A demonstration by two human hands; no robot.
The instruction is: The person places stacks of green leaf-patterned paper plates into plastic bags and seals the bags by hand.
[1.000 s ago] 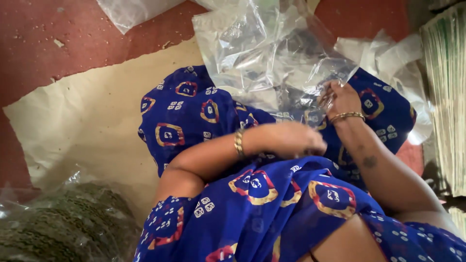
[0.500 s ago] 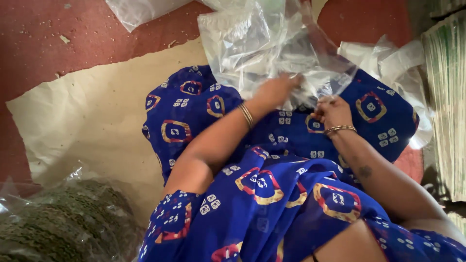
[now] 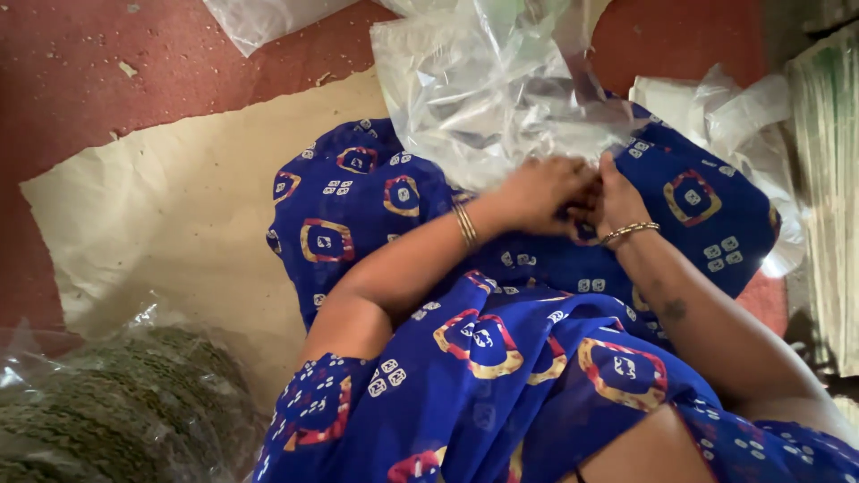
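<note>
clear plastic bags (image 3: 501, 89) just above left hand (image 3: 537, 192), right hand (image 3: 617, 201), both seemingly pinching its edge

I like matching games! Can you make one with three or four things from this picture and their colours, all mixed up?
Things:
1. plastic bags
2. cloth
3. floor
4. bangle

Colours:
A. red
B. gold
C. clear, see-through
D. blue with red and yellow patterns

Right pairs: 1-C, 2-D, 3-A, 4-B.

Both hands, the left hand and the right hand, meet at the lower edge of the plastic bags.
</note>
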